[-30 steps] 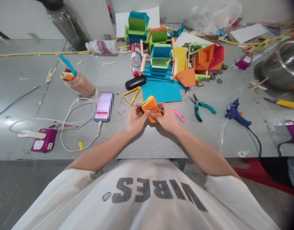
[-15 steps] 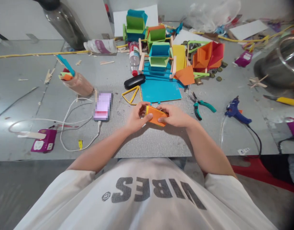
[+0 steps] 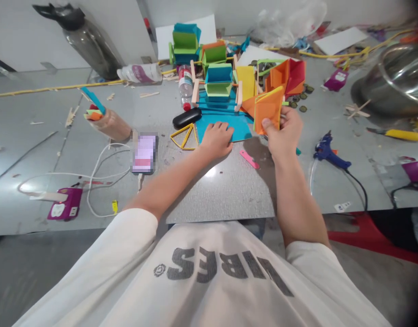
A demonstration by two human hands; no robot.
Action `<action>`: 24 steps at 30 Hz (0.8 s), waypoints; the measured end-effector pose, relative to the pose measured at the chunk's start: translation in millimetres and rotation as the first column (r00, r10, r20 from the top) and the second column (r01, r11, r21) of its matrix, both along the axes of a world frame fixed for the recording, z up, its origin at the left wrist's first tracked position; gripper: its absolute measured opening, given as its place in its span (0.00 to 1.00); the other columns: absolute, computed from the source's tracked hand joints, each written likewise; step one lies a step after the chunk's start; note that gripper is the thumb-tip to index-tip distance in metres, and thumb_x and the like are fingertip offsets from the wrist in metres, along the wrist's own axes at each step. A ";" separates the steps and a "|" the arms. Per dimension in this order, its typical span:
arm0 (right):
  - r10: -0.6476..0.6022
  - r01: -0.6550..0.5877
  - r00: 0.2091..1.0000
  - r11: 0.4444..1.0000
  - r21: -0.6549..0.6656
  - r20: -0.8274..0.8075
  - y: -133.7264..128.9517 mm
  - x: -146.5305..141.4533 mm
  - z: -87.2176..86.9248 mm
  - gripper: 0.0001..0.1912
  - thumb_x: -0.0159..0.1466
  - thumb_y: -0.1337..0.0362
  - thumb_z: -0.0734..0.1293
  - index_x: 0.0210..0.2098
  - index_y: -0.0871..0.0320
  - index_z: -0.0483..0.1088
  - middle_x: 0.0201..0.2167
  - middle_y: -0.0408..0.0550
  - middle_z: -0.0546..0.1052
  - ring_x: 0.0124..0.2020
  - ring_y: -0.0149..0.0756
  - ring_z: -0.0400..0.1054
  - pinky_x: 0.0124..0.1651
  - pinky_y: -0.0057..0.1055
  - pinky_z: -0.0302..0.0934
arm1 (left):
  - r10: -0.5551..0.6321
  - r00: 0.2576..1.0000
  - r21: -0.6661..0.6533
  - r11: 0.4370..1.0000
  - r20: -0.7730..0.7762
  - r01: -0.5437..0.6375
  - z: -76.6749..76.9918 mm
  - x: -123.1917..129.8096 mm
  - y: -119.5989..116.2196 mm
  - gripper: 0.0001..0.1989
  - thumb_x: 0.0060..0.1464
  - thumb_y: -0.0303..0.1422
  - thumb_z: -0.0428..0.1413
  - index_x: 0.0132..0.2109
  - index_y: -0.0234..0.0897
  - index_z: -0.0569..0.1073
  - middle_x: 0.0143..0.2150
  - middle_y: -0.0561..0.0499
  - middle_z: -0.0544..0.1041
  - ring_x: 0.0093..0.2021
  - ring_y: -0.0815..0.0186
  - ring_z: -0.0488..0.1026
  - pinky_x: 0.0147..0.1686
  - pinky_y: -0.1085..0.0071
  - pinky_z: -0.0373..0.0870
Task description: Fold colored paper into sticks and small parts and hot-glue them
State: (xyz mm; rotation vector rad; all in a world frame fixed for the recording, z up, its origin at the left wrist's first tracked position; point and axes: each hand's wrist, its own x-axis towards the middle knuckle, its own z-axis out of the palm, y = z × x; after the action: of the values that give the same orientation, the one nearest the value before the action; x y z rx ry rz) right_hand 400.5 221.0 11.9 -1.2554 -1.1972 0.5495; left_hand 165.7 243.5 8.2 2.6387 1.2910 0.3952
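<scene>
Raised over the right side of the table, my right hand (image 3: 286, 131) grips a folded orange and yellow paper piece (image 3: 267, 109), thumb on its front face. My left hand (image 3: 217, 138) lies palm down with fingers spread on the near part of the blue sheet (image 3: 241, 129), holding nothing visible. A small pink tool (image 3: 249, 159) rests on the table between my hands. Just beyond the sheet stands a wooden stick frame (image 3: 238, 94) bearing a blue and green paper wheel (image 3: 219, 81). Yellow stick triangles (image 3: 185, 137) lie left of my left hand.
A black case (image 3: 187, 118), a phone (image 3: 144, 153) with a white cable and a cup of paper strips (image 3: 113, 125) are on the left. On the right are a blue glue gun (image 3: 331, 152), a yellow cutter (image 3: 405, 135) and a metal pot (image 3: 391, 86). Pliers are mostly hidden behind my right hand.
My left hand has let go of the orange and yellow paper and moved forward onto the blue sheet. My right hand has carried the paper forward and right. The pink tool now shows on the table.
</scene>
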 end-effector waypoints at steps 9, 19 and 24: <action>0.062 -0.068 0.997 0.990 -0.122 -0.050 -6.5 -2.8 10.8 0.25 0.67 0.43 0.78 0.55 0.46 0.72 0.49 0.50 0.87 0.49 0.44 0.82 0.52 0.46 0.80 | 0.101 0.995 -0.072 0.992 -0.006 -0.101 -8.9 -14.0 21.0 0.22 0.70 0.26 0.51 0.65 0.36 0.79 0.49 0.34 0.86 0.50 0.43 0.83 0.52 0.50 0.72; 0.182 -0.206 0.970 0.967 -0.151 -0.160 -5.4 4.0 7.7 0.29 0.59 0.41 0.84 0.52 0.48 0.78 0.46 0.50 0.87 0.47 0.51 0.86 0.48 0.52 0.85 | -0.214 0.971 -0.096 0.970 0.103 0.224 -11.2 -35.8 27.6 0.13 0.71 0.37 0.57 0.49 0.44 0.87 0.74 0.39 0.77 0.73 0.38 0.71 0.68 0.38 0.64; 0.186 -0.208 0.973 0.965 -0.161 -0.138 -4.5 2.3 6.1 0.28 0.58 0.45 0.84 0.52 0.48 0.78 0.46 0.49 0.88 0.46 0.49 0.86 0.52 0.53 0.85 | -0.145 0.983 -0.103 0.982 0.111 0.157 -14.0 -35.2 23.0 0.12 0.66 0.32 0.64 0.54 0.43 0.87 0.77 0.36 0.74 0.75 0.34 0.68 0.71 0.34 0.59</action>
State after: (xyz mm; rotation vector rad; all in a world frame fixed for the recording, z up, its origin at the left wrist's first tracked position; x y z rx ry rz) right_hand 402.8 216.4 18.0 -1.2366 -1.1976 0.8827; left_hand 130.5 266.5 -5.8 2.5650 1.0424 0.4169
